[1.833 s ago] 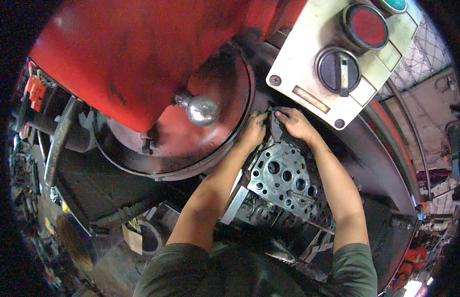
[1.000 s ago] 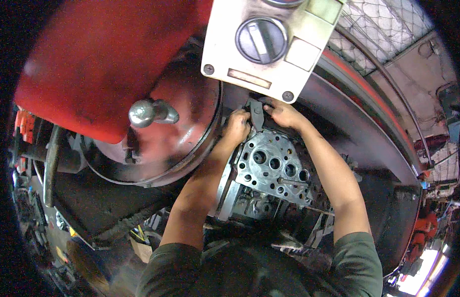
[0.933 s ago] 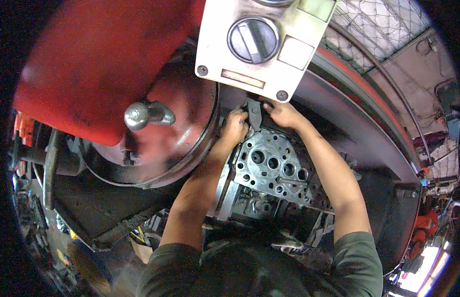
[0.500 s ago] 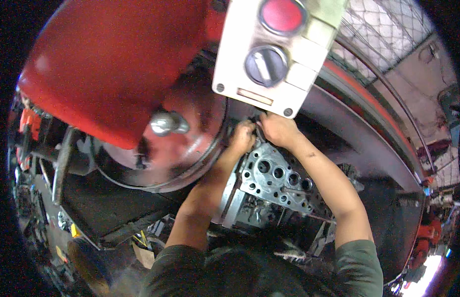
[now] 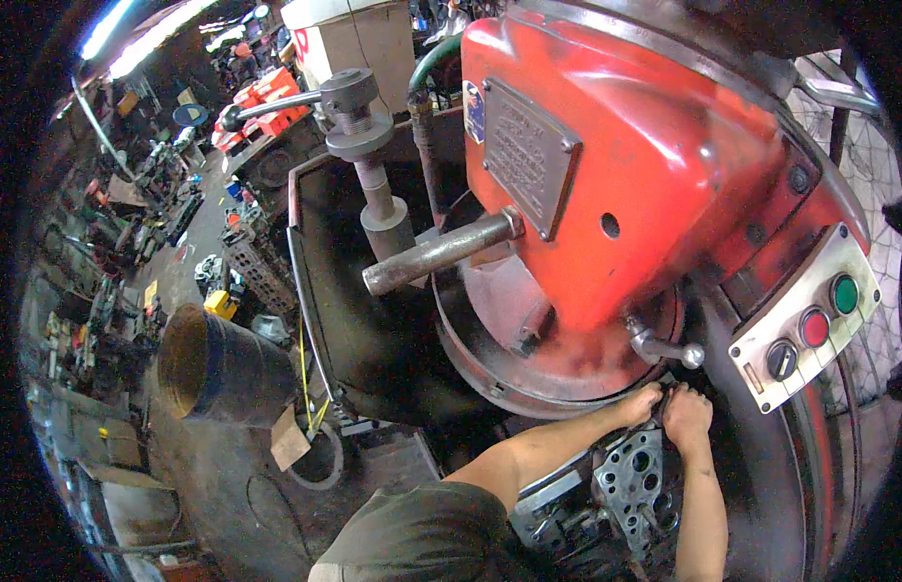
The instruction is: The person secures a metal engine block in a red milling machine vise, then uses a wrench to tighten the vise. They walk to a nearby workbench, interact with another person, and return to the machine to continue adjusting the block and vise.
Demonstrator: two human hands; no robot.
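A grey metal cylinder head [image 5: 621,490] with a row of round holes lies at the lower right, below the red machine. At its far end my left hand [image 5: 641,405] is closed, fingers curled. Right beside it, my right hand [image 5: 688,417] is also closed, knuckles up. Between them is a small dark part, largely hidden by my fingers, that I cannot make out. Just above my hands a lever with a round metal knob [image 5: 691,356] sticks out of the machine.
The large red machine head [image 5: 606,165] hangs over the round guard [image 5: 509,393]. A control box [image 5: 805,320] with green and red buttons stands to the right. To the left are a clamp post [image 5: 359,126], a rusty drum [image 5: 213,364] and engine blocks on the floor.
My view has swung left and upward, so the hands and cylinder head now appear lower right. Both hands stay closed together at the cylinder head's far end.
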